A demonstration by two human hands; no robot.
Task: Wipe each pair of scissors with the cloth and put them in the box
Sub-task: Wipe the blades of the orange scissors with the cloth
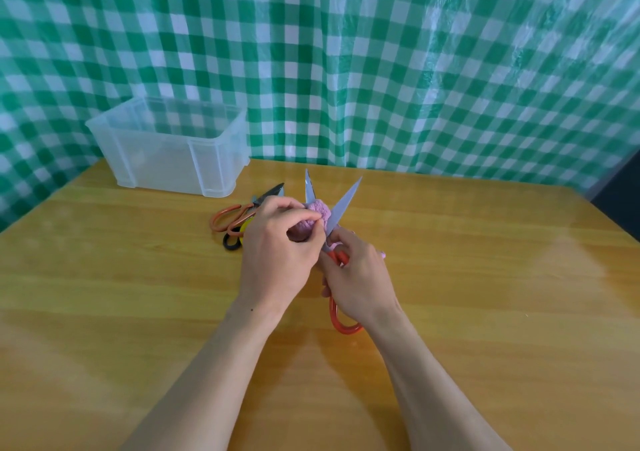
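My right hand (pixel 358 277) grips the red handles of a large pair of scissors (pixel 341 204), whose two blades stand spread apart and point away from me. My left hand (pixel 277 253) pinches a bunched pink cloth (pixel 317 215) between the spread blades, against the left blade. Behind my left hand lie two more pairs on the table: orange-handled scissors (pixel 230 215) and a black-and-yellow-handled pair (pixel 232 239), partly hidden by the hand. A clear plastic box (pixel 166 145) stands at the far left of the table; I see nothing inside it.
The wooden table (pixel 485 277) stretches wide to the right and toward me. A green-and-white checked plastic sheet (pixel 381 69) hangs behind the table's far edge. A dark gap (pixel 620 194) shows at the far right.
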